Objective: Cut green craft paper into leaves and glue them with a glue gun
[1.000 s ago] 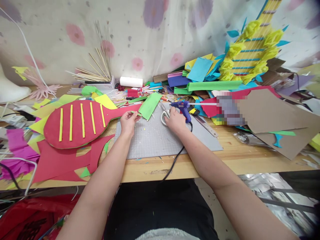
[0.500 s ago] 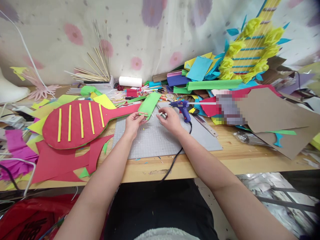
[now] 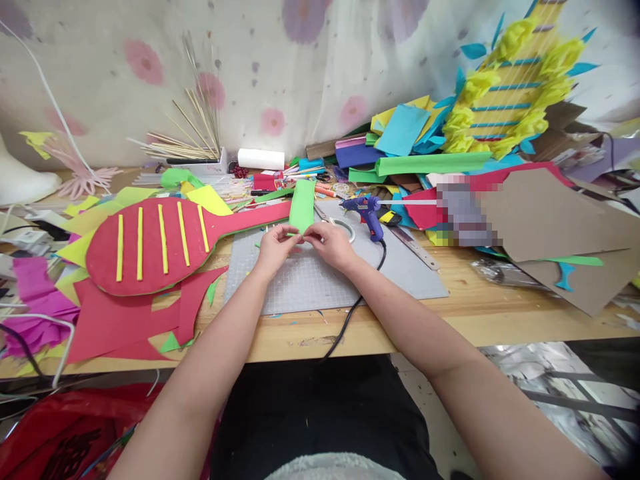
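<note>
A green foam or paper strip (image 3: 302, 207) stands out away from me above the grey cutting mat (image 3: 280, 293). My left hand (image 3: 279, 252) pinches its near edge, which looks rolled over. Close beside it, my right hand (image 3: 331, 245) has its fingertips closed on the same edge, nearly touching the left ones. Scissors with a pale ring handle (image 3: 349, 228) lie just behind my right hand, partly hidden by it. A small green bit (image 3: 257, 245) pokes out by my left fingers.
On the left lies a red guitar-like shape (image 3: 145, 247) with yellow strips. A blue glue gun (image 3: 369, 213) with its cable (image 3: 353, 310) and a metal ruler (image 3: 415, 248) rest to the right. Brown card (image 3: 550, 220) lies further right; a yellow-flowered instrument (image 3: 510, 100) stands behind.
My right hand has moved left from the scissors to the green strip's near edge, leaving the scissors on the mat. The strip has swung from a rightward slant to nearly straight.
</note>
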A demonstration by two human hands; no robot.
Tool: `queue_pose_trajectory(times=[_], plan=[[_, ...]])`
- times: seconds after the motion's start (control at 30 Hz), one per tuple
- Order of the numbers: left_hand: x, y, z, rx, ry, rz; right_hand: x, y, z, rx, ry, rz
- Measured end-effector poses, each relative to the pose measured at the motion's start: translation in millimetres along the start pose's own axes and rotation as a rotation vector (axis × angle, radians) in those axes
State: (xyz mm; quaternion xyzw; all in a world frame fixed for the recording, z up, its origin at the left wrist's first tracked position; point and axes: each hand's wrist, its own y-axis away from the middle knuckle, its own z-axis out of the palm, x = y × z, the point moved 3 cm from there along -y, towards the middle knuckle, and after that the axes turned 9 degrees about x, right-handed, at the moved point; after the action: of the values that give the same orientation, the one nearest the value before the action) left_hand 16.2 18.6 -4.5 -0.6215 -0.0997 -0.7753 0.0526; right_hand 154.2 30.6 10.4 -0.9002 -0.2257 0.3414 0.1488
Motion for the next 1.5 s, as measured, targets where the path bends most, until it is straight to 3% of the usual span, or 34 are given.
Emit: queue_pose_trajectory(times=[0.17, 0.33, 0.6, 0.73, 0.83, 0.9, 1.0, 1.07, 1.27, 1.5], plan=[[2, -3, -5, 0.064, -0.047, 0.038, 1, -2, -5, -0.009, 0.012, 0.04], [3, -6, -9, 0.056, 0.069, -0.087, 22, 0, -27, 0.125, 0.384, 0.221], [5, -3, -6, 0.015, 0.268, -0.256, 33, -3, -19, -0.08, 0.65, 0.318], [7, -5, -8, 0.077, 0.379, -0.292, 30, -4, -29, -0.068, 0.507, 0.467], [9, -9, -10, 0.125, 0.45, -0.318, 34, -1, -39, -0.065, 0.203, 0.621], [9, -11, -12, 0.149, 0.486, -0.341, 36, 0, -41, -0.031, -0.03, 0.644], [11, -10, -12, 0.147, 0.515, -0.354, 34, -2, -40, 0.122, -0.211, 0.471], [12, -9, -12, 0.123, 0.521, -0.354, 28, -1, -36, 0.169, -0.17, 0.308], [14, -6, -10, 0.056, 0.534, -0.393, 9, 4, -12, 0.018, 0.119, -0.035], [13, -9, -12, 0.005, 0.594, -0.392, 2, 9, -1, -0.066, 0.227, -0.118]])
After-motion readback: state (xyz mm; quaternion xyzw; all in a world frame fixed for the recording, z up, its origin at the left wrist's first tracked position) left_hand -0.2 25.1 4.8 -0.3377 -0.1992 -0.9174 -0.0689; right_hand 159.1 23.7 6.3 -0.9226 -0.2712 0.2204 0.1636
